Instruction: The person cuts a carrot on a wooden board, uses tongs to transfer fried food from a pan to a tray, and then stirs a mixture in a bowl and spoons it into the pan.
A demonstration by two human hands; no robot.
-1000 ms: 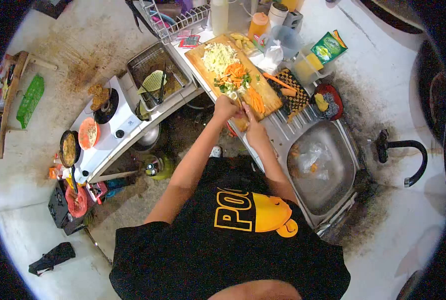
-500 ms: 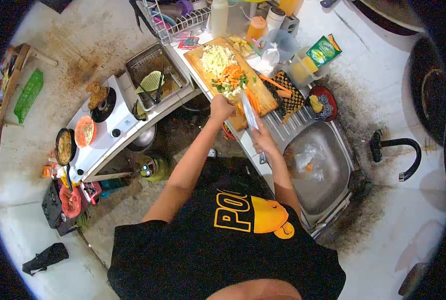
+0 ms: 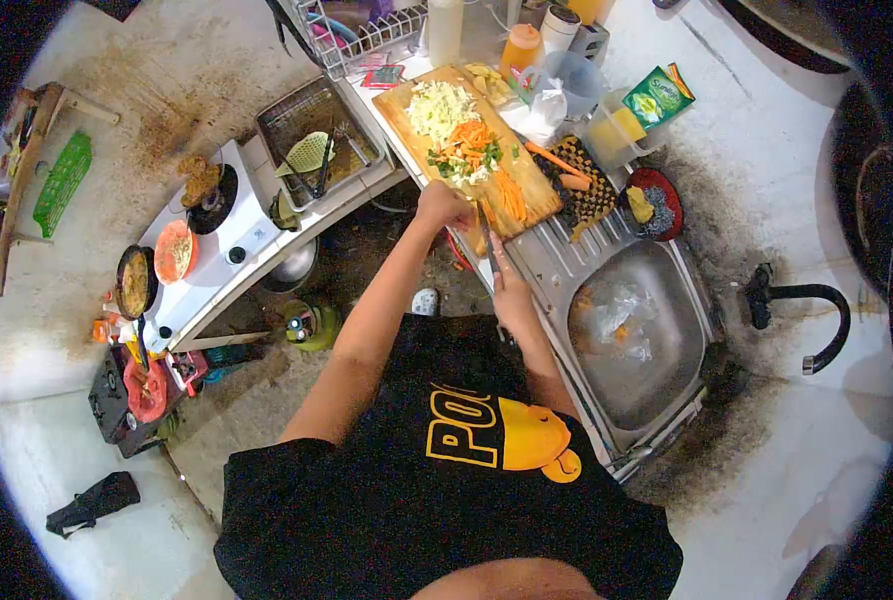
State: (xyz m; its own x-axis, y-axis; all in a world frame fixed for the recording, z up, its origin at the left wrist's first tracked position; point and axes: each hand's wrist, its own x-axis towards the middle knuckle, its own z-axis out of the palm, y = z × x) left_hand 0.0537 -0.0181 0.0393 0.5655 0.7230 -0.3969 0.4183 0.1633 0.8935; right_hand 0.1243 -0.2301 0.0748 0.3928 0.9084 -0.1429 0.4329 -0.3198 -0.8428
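At the near edge of the wooden cutting board [image 3: 536, 190], my right hand [image 3: 509, 292] grips a knife [image 3: 485, 226], its blade seen nearly edge-on. Beside the blade, my left hand [image 3: 444, 207] is closed with curled fingers over the board's edge; whatever it pinches is hidden. Carrot sticks [image 3: 509, 197] lie just beyond the knife. Farther up the board are a pile of chopped pale vegetable [image 3: 442, 108], orange carrot slices [image 3: 473, 135] and some cut greens [image 3: 446, 163].
Right of the board, a whole carrot [image 3: 551, 160] rests by a dark patterned mat [image 3: 588, 190]. A steel sink [image 3: 656, 385] holds a plastic bag [image 3: 621, 320]. To the left stand a wire basket tray [image 3: 366, 175] and a stove [image 3: 249, 225]; a gas cylinder [image 3: 313, 325] is below.
The knife has turned from showing its broad side to nearly edge-on, and my right hand has shifted slightly left. My left hand stays by the board's edge. The whole view has shifted a little.
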